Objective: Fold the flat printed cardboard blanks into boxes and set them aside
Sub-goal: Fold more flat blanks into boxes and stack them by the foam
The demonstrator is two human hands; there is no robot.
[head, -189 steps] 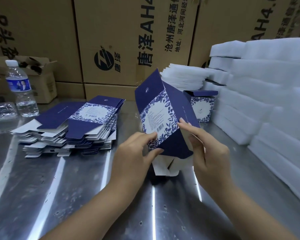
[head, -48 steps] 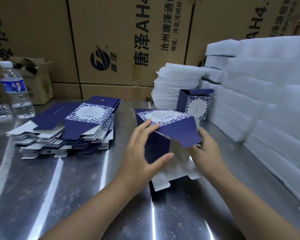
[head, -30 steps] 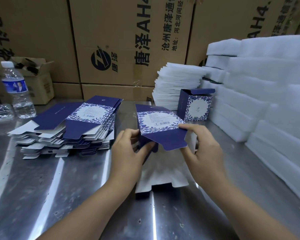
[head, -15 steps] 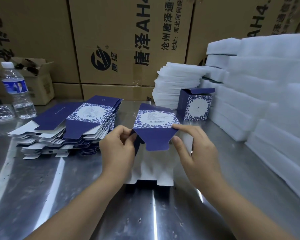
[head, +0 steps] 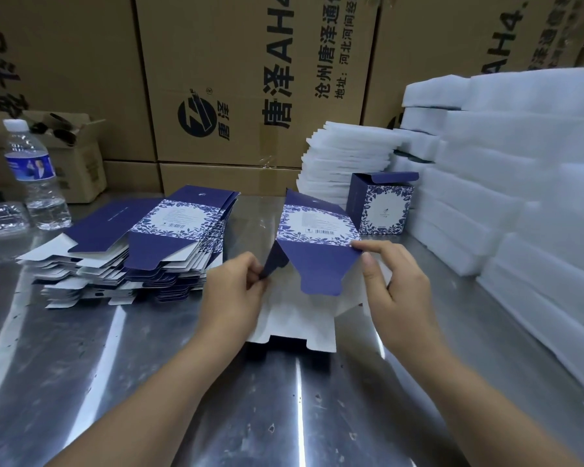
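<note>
Both forearms reach in from the near edge over the steel table (head: pixel 149 382), and the half-folded box (head: pixel 317 227) lies at its middle between the two hands, barcode panel facing up, a dark blue flap hanging toward the person and white inner flaps spread on the metal. The left hand (head: pixel 236 288) has its fingers curled and pinches a narrow blue side flap at the box's left edge. The right hand (head: pixel 395 284) pinches the right corner of the blue flap between thumb and forefinger, the other fingers loosely bent. One finished box (head: pixel 381 210) stands upright behind, lid flap raised, its inside hidden. One small brown carton (head: pixel 78 163) at rear left is open, with dark things in it too unclear to name. One water bottle (head: pixel 36 183) stands near it, partly filled. One stack of flat blanks (head: pixel 142 251) lies to the left, too many to count. White foam sheets (head: pixel 348 156) and foam blocks (head: pixel 520 183) are piled at the right
</note>
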